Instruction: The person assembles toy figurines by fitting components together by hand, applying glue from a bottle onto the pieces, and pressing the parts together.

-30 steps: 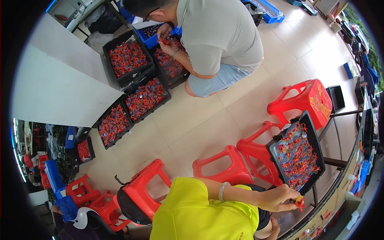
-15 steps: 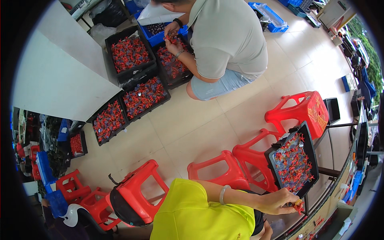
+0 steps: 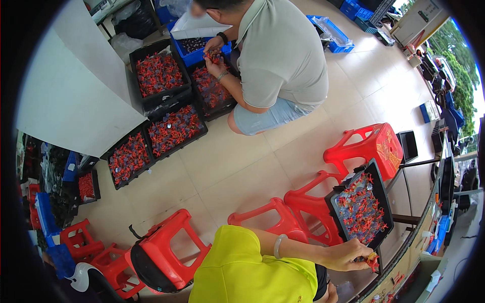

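My left arm, in a bright yellow-green sleeve with a pale bangle, reaches to the right from the lower middle. The fingers of my left hand are closed on a small red and yellow plastic piece at the bench edge. Just beyond that hand, a tilted black crate holds many red pieces mixed with bluish-grey ones. My right hand does not show. Below my sleeve is a strip of bare skin that I cannot make out clearly, beside dark cloth.
Several red stools surround me, one beyond the crate, another with a black bag on it. A person crouches at the far side, handling red pieces over black crates. A white pillar stands left. The bench curves along the right.
The whole view has shifted, so the stools, crates and crouching person sit slightly farther left. My left hand keeps its hold on the piece beside the bench.
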Demonstrator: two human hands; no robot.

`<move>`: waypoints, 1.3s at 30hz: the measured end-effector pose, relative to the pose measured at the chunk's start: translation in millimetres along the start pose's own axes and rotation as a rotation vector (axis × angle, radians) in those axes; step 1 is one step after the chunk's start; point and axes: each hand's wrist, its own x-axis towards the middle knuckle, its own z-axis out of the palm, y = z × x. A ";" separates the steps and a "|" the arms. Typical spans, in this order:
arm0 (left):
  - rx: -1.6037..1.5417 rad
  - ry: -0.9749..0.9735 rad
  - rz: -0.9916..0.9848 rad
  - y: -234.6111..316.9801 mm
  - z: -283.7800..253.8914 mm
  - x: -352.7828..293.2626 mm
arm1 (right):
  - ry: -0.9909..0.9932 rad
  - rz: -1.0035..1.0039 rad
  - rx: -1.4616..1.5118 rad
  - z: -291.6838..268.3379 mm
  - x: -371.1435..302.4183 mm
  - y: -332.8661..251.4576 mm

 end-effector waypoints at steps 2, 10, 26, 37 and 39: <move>0.023 -0.040 -0.066 4.1 2.6 -0.4 | 0.003 -0.008 0.012 -2.1 -0.2 0.6; 0.010 0.001 -0.011 5.6 13.1 -2.3 | -0.013 -0.027 0.046 -4.6 2.6 5.4; -0.007 -0.010 -0.043 19.1 7.1 -7.9 | 0.007 -0.042 0.074 2.1 -5.4 10.7; -0.007 0.010 0.026 12.9 10.2 -12.6 | 0.025 -0.036 0.091 3.8 -10.3 13.9; -0.011 0.009 0.026 13.2 10.7 -12.8 | 0.028 -0.035 0.098 3.5 -10.6 14.6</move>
